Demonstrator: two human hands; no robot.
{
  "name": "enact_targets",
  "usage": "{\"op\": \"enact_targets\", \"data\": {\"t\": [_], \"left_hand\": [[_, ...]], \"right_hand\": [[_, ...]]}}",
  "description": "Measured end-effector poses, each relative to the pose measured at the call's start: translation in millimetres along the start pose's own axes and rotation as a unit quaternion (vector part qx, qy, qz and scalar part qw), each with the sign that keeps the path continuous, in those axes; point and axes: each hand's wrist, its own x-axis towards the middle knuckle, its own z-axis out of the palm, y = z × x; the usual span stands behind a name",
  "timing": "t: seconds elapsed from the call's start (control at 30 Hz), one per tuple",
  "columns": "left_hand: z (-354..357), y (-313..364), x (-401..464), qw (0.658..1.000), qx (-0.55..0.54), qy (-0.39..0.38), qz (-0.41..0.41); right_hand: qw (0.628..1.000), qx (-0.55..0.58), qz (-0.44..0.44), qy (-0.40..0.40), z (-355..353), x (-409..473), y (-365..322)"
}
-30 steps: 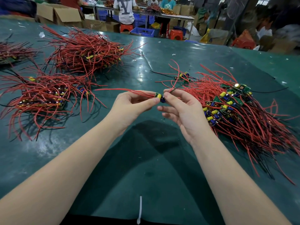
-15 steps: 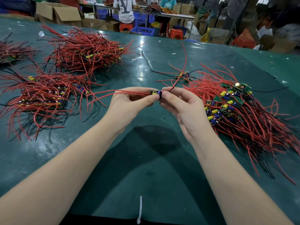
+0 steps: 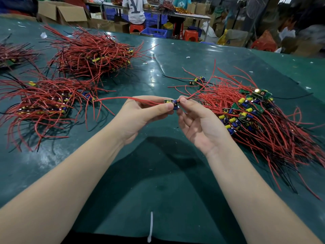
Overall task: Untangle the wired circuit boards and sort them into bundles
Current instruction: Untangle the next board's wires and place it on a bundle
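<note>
Left hand (image 3: pixel 140 117): I pinch the board (image 3: pixel 171 102), palm up.
Right hand (image 3: pixel 198 124): I pinch its other end.

A factory assembly floor: a long green tabletop (image 3: pixel 175 55) heaped with wired boards (image 3: pixel 91 53), cardboard boxes (image 3: pixel 70 12) at upper left, blue crates (image 3: pixel 155 32), red stools (image 3: pixel 190 35) and workers (image 3: pixel 134 9) along the top.
</note>
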Motion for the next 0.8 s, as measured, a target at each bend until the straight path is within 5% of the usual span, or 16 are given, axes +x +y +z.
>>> {"op": "enact_targets", "data": {"t": [0.8], "left_hand": [[-2.5,-1.9,-1.0,0.997,-0.055,-0.028,-0.049]], "right_hand": [[0.999,0.024,-0.010,-0.026,-8.4,2.6,-6.1]]}}
